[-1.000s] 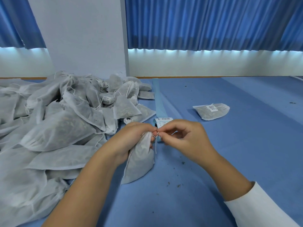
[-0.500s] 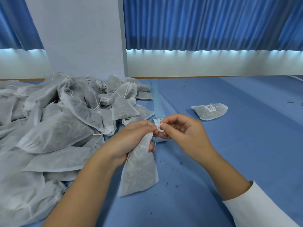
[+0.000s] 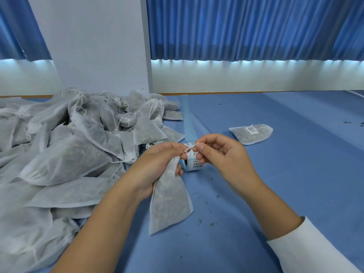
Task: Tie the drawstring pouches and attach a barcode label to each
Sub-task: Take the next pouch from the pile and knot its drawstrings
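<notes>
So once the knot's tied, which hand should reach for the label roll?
Right, probably: the right hand sits beside the label roll, pinching only the drawstring, while the left hand grips the pouch.

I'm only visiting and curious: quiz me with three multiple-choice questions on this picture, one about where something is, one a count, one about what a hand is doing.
1. Where is the pile of pouches?
A. At the right
B. At the left
C. On a shelf

2. How many pouches lie alone at the right?
A. One
B. Three
C. Five

3. What is the left hand doing?
A. Lying flat
B. Holding scissors
C. Gripping a pouch

Answers: 1 B, the heap fills the left side. 2 A, a single labelled pouch lies there. 3 C, it clasps the pouch's top while the right hand pinches the string.
</notes>
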Demonstrator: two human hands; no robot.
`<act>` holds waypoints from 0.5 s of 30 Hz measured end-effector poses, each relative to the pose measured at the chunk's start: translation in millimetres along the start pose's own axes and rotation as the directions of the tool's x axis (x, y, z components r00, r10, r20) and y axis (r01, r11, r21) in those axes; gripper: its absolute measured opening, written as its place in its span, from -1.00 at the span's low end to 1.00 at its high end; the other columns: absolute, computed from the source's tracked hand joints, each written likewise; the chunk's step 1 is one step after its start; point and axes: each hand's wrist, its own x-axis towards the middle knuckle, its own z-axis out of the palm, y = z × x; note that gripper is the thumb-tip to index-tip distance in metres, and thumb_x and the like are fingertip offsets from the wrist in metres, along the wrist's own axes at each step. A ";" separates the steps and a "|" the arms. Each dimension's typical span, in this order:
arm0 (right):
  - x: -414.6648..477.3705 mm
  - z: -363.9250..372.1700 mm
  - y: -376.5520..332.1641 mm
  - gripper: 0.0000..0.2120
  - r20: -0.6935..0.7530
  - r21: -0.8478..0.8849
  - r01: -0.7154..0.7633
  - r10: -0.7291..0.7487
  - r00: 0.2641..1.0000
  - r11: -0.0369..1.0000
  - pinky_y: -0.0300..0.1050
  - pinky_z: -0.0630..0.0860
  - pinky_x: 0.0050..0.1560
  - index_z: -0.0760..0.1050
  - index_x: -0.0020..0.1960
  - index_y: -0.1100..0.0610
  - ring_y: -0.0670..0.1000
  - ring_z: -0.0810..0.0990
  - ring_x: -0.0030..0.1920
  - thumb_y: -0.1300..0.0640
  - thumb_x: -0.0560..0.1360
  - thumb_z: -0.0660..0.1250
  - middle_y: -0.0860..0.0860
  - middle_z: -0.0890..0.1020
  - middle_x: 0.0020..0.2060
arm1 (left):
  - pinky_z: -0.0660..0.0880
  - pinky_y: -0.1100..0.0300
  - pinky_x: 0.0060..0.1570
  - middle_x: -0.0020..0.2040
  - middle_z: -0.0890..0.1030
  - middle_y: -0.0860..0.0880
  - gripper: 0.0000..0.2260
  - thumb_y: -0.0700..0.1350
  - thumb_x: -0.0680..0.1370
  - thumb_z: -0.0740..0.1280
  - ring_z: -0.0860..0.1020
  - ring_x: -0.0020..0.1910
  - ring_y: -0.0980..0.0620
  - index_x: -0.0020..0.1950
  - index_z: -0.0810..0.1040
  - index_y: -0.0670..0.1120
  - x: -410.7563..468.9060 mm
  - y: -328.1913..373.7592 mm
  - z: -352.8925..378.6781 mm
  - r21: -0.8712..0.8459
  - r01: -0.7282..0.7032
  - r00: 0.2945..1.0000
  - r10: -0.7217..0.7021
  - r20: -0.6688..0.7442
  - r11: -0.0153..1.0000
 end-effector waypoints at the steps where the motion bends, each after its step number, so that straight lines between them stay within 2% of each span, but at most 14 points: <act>1: 0.0 -0.4 0.2 -0.88 0.001 0.010 -0.006 0.006 1.000 1.000 -0.29 0.56 -0.19 0.60 -0.09 0.15 -0.11 0.63 -0.29 0.33 0.53 0.35 -0.03 0.69 -0.28 | 0.49 0.23 -0.35 -0.28 0.57 -0.06 -0.89 -0.26 0.58 0.30 0.43 -0.50 0.09 -0.07 0.62 -0.18 0.2 -0.2 0.3 0.012 -0.001 1.000 0.001 -0.009 1.000; 5: 1.8 -2.9 0.6 -0.83 -0.016 0.055 -0.015 0.016 1.000 0.998 -0.29 0.56 -0.18 0.64 -0.13 0.06 -0.09 0.64 -0.26 0.29 0.53 0.37 0.03 0.71 -0.22 | 0.47 0.28 -0.42 -0.24 0.66 -0.04 -0.85 -0.27 0.52 0.37 0.43 -0.52 0.11 0.02 0.66 -0.08 1.3 0.3 1.9 0.067 -0.005 0.997 0.011 -0.080 0.998; 8: 2.4 -4.4 0.3 -0.80 -0.018 0.052 -0.014 0.015 1.000 0.999 -0.28 0.57 -0.17 0.66 -0.15 0.02 -0.09 0.65 -0.25 0.27 0.53 0.37 0.03 0.71 -0.21 | 0.45 0.30 -0.44 -0.22 0.69 -0.08 -0.86 -0.26 0.50 0.40 0.44 -0.49 0.10 -0.06 0.69 -0.04 1.5 -1.1 2.3 0.150 -0.041 0.991 0.059 -0.122 0.988; 11: 2.7 -4.6 -0.2 -0.78 -0.017 0.045 -0.022 0.023 1.000 0.999 -0.27 0.58 -0.16 0.67 -0.16 -0.01 -0.08 0.65 -0.24 0.27 0.53 0.37 0.02 0.71 -0.21 | 0.45 0.27 -0.30 -0.23 0.72 -0.01 -0.88 -0.23 0.54 0.40 0.52 -0.43 0.18 -0.13 0.68 -0.05 1.3 -4.4 4.2 0.256 -0.094 0.980 0.135 -0.147 0.962; 13: 3.1 -4.9 -0.5 -0.78 -0.031 0.024 -0.022 0.023 0.999 0.999 -0.24 0.59 -0.14 0.67 -0.17 -0.01 -0.08 0.64 -0.24 0.27 0.53 0.38 0.00 0.70 -0.23 | 0.41 0.22 -0.24 -0.27 0.72 0.03 -0.89 -0.20 0.56 0.39 0.50 -0.49 0.26 -0.14 0.66 -0.05 1.2 -5.6 6.3 0.301 -0.121 0.971 0.175 -0.161 0.946; 15: 3.2 -5.5 -1.1 -0.79 -0.045 -0.004 -0.017 0.017 0.999 1.000 -0.23 0.59 -0.14 0.65 -0.17 -0.01 -0.09 0.61 -0.24 0.26 0.53 0.38 -0.04 0.68 -0.25 | 0.38 0.16 -0.25 -0.33 0.69 0.03 -0.88 -0.17 0.58 0.36 0.44 -0.55 0.22 -0.13 0.63 -0.04 1.4 -6.1 7.0 0.332 -0.143 0.959 0.214 -0.187 0.932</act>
